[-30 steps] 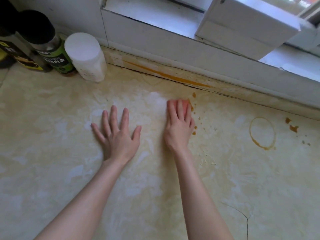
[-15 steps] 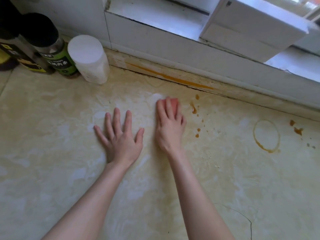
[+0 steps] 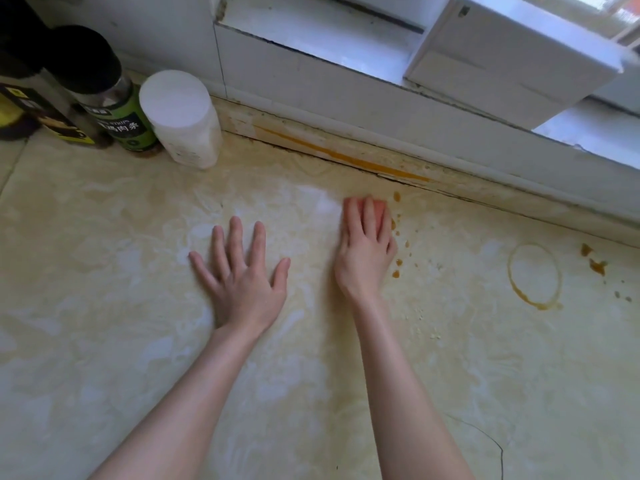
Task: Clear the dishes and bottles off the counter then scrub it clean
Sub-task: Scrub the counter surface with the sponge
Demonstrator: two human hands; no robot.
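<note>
My right hand (image 3: 363,258) lies on a pink sponge (image 3: 379,209) and presses it onto the beige marbled counter (image 3: 519,375). Only the sponge's far edge shows past my fingertips. Just right of the sponge are small brown drops (image 3: 398,265). My left hand (image 3: 242,282) rests flat on the counter with its fingers spread, a hand's width to the left of the right one. Whitish wet smears cover the surface around both hands. A brown ring stain (image 3: 533,275) and a few dark spots (image 3: 597,266) sit further right.
At the back left stand a white-lidded jar (image 3: 183,119), a green-labelled bottle (image 3: 117,112) and a dark bottle with a yellow label (image 3: 38,109). An orange streak (image 3: 346,157) runs along the back edge under the white window ledge (image 3: 311,26). A thin crack (image 3: 491,441) marks the near right.
My right hand slid the sponge left, away from the brown drops, then back right beside them. My left hand stayed planted on the counter.
</note>
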